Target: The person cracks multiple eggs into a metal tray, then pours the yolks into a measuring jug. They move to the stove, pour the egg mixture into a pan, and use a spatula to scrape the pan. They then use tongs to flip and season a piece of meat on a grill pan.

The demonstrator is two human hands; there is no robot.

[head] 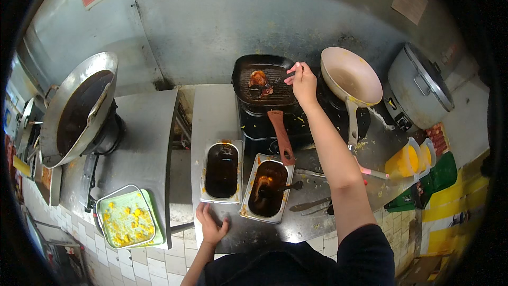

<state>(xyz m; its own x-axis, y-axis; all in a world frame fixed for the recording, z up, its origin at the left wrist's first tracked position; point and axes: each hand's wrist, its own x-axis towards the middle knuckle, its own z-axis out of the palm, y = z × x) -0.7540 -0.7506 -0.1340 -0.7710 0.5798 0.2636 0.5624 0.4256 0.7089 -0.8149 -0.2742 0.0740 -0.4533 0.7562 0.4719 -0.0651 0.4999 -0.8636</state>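
A black ridged grill pan (283,92) with a brown wood-look handle (281,139) sits on the black stove (254,129). One piece of browned, glazed meat (258,80) lies in it, with a dark patch over its lower part. Above the pan's right side is my right hand (304,85), fingers bent and apart, with no held thing visible. My left hand (211,226) rests at the counter's front edge, fingertips by the near end of a steel container of dark sauce (222,171). Beside that stands a second sauce container (265,194), holding a dark utensil (293,186).
A pale frying pan (351,71) and a rice cooker (418,81) stand to the right. Nearer are plastic jugs of yellow liquid (406,161) and tongs (313,210). Across a gap on the left are a large wok of dark liquid (79,115) and a green tray (158,232) under a wire basket.
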